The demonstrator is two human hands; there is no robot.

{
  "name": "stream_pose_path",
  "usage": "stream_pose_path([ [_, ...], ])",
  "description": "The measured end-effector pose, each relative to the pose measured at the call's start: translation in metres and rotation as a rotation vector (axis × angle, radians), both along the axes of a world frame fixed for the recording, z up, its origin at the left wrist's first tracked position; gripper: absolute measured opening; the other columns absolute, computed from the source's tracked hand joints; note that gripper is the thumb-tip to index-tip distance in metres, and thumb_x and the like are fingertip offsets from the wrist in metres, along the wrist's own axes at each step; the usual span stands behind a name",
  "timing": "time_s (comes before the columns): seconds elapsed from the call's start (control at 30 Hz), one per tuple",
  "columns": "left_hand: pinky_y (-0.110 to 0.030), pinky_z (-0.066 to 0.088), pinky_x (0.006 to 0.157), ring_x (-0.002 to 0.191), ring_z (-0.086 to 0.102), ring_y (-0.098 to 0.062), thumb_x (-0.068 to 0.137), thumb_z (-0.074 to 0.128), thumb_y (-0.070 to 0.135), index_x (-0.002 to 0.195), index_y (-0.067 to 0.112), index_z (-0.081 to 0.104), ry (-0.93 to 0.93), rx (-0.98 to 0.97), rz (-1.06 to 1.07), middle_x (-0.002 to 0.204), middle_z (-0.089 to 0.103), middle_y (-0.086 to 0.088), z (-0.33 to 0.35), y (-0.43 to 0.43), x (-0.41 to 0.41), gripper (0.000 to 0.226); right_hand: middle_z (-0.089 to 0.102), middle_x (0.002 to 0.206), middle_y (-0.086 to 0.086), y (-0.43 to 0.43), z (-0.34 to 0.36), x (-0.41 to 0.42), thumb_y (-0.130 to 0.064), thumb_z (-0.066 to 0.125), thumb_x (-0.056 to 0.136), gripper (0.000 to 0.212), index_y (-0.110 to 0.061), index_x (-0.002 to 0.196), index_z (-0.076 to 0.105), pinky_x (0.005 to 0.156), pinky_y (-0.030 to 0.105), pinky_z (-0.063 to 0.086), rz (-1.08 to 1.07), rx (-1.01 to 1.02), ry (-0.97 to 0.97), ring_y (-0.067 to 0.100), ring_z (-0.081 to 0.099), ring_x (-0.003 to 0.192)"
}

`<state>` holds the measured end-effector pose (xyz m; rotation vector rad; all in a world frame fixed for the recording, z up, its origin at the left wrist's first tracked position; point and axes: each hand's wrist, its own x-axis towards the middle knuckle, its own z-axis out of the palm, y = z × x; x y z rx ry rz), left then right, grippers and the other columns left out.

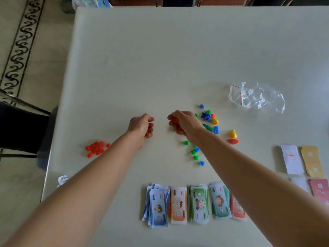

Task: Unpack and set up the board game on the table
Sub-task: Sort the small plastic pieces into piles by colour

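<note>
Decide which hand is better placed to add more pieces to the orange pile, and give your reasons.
Left. The left hand already grips orange pieces and sits nearer the orange pile. The right hand is over the mixed pieces, on the far side.

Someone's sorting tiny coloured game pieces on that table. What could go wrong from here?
1. The orange pile lies close to the table's left edge; a nudge might send pieces onto the floor.
2. The left hand holds orange pieces in curled fingers; some could slip out on the way.
3. The right forearm hangs over loose green and blue pieces and might sweep them into the banknotes.
</note>
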<state>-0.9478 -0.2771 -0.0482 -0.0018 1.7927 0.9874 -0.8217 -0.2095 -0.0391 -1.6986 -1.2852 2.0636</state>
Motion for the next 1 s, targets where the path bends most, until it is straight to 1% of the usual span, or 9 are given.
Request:
stream_pose_path([
  [0.1,-0.02,0.036,0.045,0.061,0.047,-0.022,0.091,0.042,0.014,0.077,0.009,0.056,0.172,0.001,-0.124,0.07,0.051,-0.005,-0.005,-0.017,-0.033,0.02,0.056,0.07,0.003,-0.015,-0.001,-0.036,-0.01,0.048,0.095,0.018,-0.007,0.089,0.064,0.049,0.019,0.035,0.057,0.028,0.02,0.011,0.047,0.055],
  [0.2,-0.031,0.042,0.07,0.084,0.055,-0.027,0.092,0.043,0.022,0.096,0.007,0.062,0.553,-0.073,-0.416,0.091,0.058,-0.009,-0.011,-0.035,-0.073,0.024,0.053,0.073,-0.001,-0.029,-0.012,-0.078,-0.003,0.041,0.095,0.026,-0.002,0.104,0.066,0.052,0.019,0.035,0.163,0.171,-0.081,0.009,0.045,0.058],
  [0.33,-0.031,0.039,0.082,0.106,0.054,-0.033,0.095,0.038,0.003,0.113,0.003,0.055,0.853,-0.031,-0.723,0.117,0.053,-0.016,-0.027,-0.049,-0.114,0.025,0.052,0.097,0.002,-0.038,-0.03,-0.124,-0.003,0.036,0.096,0.032,-0.009,0.109,0.064,0.057,0.022,0.035,0.344,0.538,-0.274,0.016,0.048,0.075],
  [0.4,-0.03,0.036,0.083,0.105,0.052,-0.034,0.091,0.039,-0.006,0.113,0.001,0.054,0.965,0.046,-0.823,0.116,0.05,-0.019,-0.037,-0.05,-0.131,0.028,0.05,0.11,0.008,-0.043,-0.04,-0.147,0.001,0.036,0.094,0.031,-0.009,0.109,0.062,0.073,0.026,0.041,0.386,0.683,-0.339,0.022,0.051,0.093],
  [0.5,-0.033,0.038,0.082,0.104,0.048,-0.032,0.09,0.039,-0.009,0.114,0.001,0.054,1.068,0.131,-0.908,0.114,0.047,-0.018,-0.043,-0.046,-0.142,0.03,0.05,0.112,0.012,-0.047,-0.056,-0.169,0.011,0.038,0.086,0.034,-0.007,0.105,0.06,0.084,0.03,0.041,0.422,0.864,-0.382,0.027,0.047,0.104],
  [0.63,-0.039,0.042,0.079,0.1,0.048,-0.035,0.08,0.044,-0.015,0.11,-0.001,0.056,1.211,0.216,-0.995,0.108,0.049,-0.02,-0.048,-0.042,-0.155,0.035,0.051,0.1,0.013,-0.047,-0.077,-0.177,0.004,0.047,0.084,0.021,-0.007,0.095,0.062,0.079,0.037,0.043,0.419,1.055,-0.422,0.03,0.048,0.095],
  [0.77,-0.041,0.046,0.069,0.084,0.045,-0.032,0.066,0.04,-0.012,0.096,0.003,0.054,1.359,0.374,-1.047,0.091,0.05,-0.017,-0.061,-0.042,-0.165,0.036,0.051,0.097,0.008,-0.053,-0.086,-0.173,-0.008,0.041,0.084,0.023,-0.012,0.091,0.062,0.077,0.028,0.031,0.395,1.172,-0.446,0.027,0.045,0.09],
  [0.87,-0.044,0.046,0.071,0.087,0.047,-0.034,0.068,0.037,-0.004,0.1,0.007,0.054,1.34,0.375,-1.088,0.097,0.052,-0.016,-0.071,-0.043,-0.17,0.038,0.054,0.101,0.008,-0.054,-0.087,-0.17,-0.007,0.045,0.085,0.021,-0.013,0.095,0.063,0.079,0.025,0.024,0.377,1.22,-0.442,0.028,0.046,0.095],
  [1.0,-0.043,0.044,0.075,0.094,0.046,-0.033,0.074,0.039,0.002,0.104,0.01,0.056,1.293,0.382,-1.049,0.104,0.053,-0.015,-0.072,-0.045,-0.172,0.035,0.057,0.104,0.007,-0.053,-0.09,-0.168,0.001,0.054,0.082,0.025,-0.012,0.101,0.065,0.081,0.027,0.026,0.363,1.23,-0.396,0.028,0.047,0.099],
])
